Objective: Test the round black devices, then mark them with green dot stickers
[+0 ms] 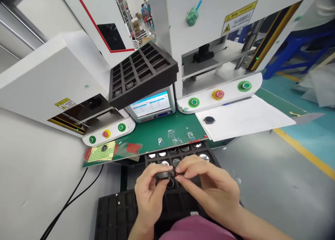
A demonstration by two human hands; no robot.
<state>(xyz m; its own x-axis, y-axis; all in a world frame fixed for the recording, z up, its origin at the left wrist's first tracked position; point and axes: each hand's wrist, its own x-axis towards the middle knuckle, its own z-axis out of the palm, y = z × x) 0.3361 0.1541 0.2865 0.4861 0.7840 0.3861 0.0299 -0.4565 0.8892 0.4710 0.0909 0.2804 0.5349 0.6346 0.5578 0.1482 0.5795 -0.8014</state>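
Pinching a small dark part between finger and thumb, the left hand was closed on it, likely so it would not wobble. The right hand was closed too, its fingertips and thumb squeezed almost together at the part's right end. A speck of red showed there, but it was too small to tell what it was. Using just the tips probably left the rest of the part easy to see.

The part was up in the air between the two hands, just in front of the green table. Below the hands, by the table's front edge, was a black tray with shiny round parts, each in its own pocket, maybe so they would not bump. The tray sat close by, perhaps to make reaching easy.

On the table's left was a yellow dotted sheet, with a red sheet beside it. On the table's right was white paper with a dark round piece on top, perhaps set there to show up well.
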